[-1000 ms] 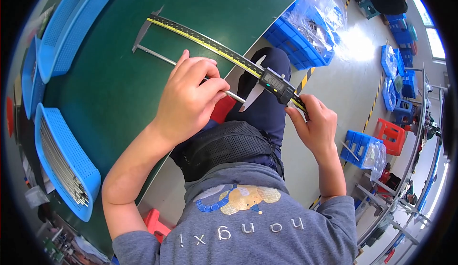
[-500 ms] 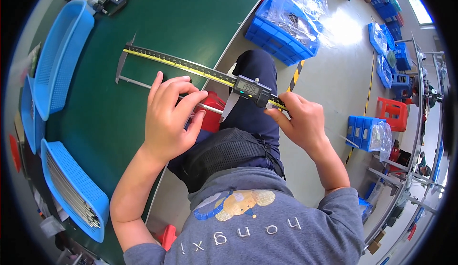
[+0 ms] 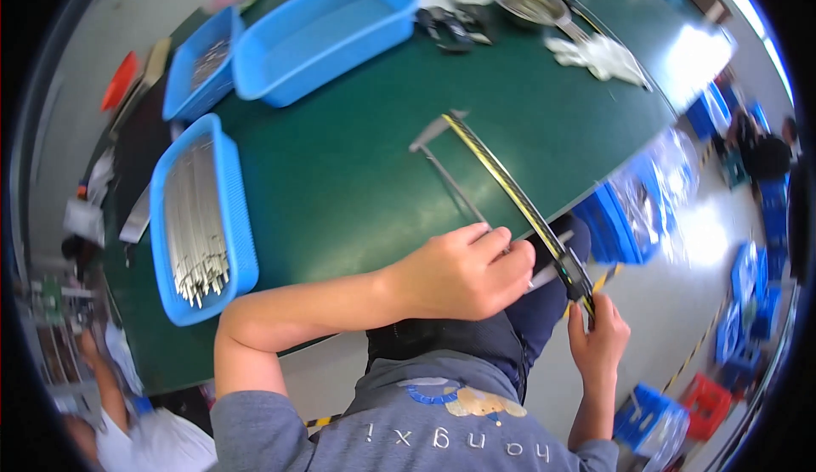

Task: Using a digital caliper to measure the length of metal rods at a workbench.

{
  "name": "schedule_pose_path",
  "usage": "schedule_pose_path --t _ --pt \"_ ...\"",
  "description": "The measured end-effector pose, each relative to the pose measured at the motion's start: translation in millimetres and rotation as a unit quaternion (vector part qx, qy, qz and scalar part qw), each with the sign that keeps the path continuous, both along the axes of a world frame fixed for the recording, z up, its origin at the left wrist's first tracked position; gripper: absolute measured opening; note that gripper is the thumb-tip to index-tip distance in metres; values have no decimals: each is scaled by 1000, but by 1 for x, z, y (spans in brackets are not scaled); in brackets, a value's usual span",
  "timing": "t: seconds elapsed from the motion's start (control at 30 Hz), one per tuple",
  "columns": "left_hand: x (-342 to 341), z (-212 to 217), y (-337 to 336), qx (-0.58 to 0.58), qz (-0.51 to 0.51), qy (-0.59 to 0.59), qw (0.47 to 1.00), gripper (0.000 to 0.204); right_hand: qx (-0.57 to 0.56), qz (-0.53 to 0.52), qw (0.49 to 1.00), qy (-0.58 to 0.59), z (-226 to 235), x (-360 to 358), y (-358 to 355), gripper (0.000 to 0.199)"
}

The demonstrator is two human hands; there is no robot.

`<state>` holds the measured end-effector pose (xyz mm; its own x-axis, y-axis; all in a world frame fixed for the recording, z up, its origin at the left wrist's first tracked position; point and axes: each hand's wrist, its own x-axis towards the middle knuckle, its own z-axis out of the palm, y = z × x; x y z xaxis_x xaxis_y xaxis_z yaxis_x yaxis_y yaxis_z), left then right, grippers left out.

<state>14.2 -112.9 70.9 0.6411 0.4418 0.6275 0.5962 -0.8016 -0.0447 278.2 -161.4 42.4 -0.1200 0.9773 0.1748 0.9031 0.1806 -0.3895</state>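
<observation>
A digital caliper (image 3: 507, 185) with a yellow-marked beam and dark display housing slants across the table's edge, its jaws spread wide. My right hand (image 3: 600, 336) is closed around its housing end. Along the beam, between the jaws, runs a thin metal rod (image 3: 452, 185). The fingers of my left hand (image 3: 472, 275) pinch this rod near its near end. The rod's far end lies by the far jaw; whether it touches is too blurred to tell. My left hand partly hides the rod's near part.
On the green table (image 3: 331, 183), a blue basket (image 3: 244, 234) of metal rods stands at left. Beyond are a larger blue basket (image 3: 340, 56), a smaller one (image 3: 174, 90), dark tools (image 3: 446, 28) and a white glove (image 3: 599, 56). Blue crates (image 3: 608, 221) stand right. Another person's white sleeve (image 3: 166, 442) shows lower left.
The view has swung left, showing more of the table and baskets. The caliper now points more steeply away from me. Both hands keep hold, the left forearm lying more sideways.
</observation>
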Motion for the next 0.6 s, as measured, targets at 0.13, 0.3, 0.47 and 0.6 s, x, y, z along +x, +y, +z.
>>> schedule_pose_path --t 0.13,0.3,0.47,0.6 --pt "-45 60 16 82 101 -113 985 17 -1 7 1000 26 0 -4 0 22" --pt "-129 88 69 128 228 -216 941 15 -10 -3 1000 24 -3 5 4 23" --pt "-227 52 79 70 303 -146 939 11 6 2 999 41 -4 0 6 23" --pt "-243 33 59 -31 392 -35 919 19 6 -10 998 54 -7 1 7 23"
